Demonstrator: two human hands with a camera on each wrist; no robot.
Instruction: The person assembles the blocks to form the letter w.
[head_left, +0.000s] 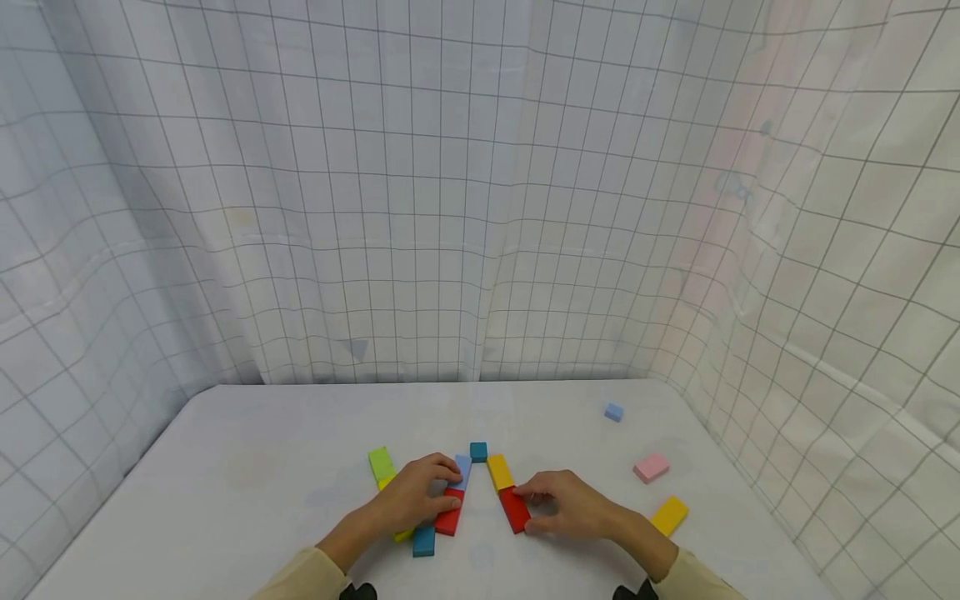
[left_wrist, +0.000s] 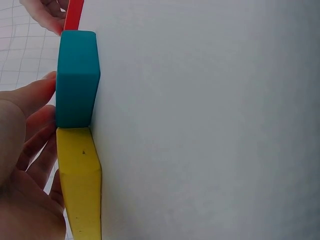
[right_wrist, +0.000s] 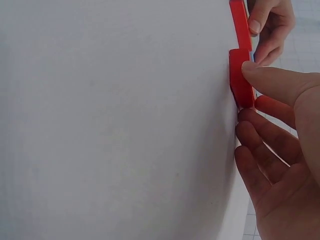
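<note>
My right hand (head_left: 566, 504) pinches a red block (head_left: 514, 509) between its thumb, at the near end, and a finger at the far end. A yellow-orange block (head_left: 499, 472) adjoins that block's far end. My left hand (head_left: 416, 494) lies over the left row, thumb on another red block (head_left: 448, 523) and bent fingertips on a light blue block (head_left: 462, 472). Beside that hand are a teal block (left_wrist: 77, 80) and a yellow block (left_wrist: 80, 185), end to end in the left wrist view. The left hand partly covers the yellow block.
A small teal block (head_left: 478, 452) sits between the two rows' far ends. A lime block (head_left: 381, 460) is at the left. Rightward lie an orange-yellow block (head_left: 670, 516), a pink block (head_left: 651, 467) and a small light blue block (head_left: 613, 412). A gridded white curtain (head_left: 405, 208) surrounds the white table (head_left: 247, 483).
</note>
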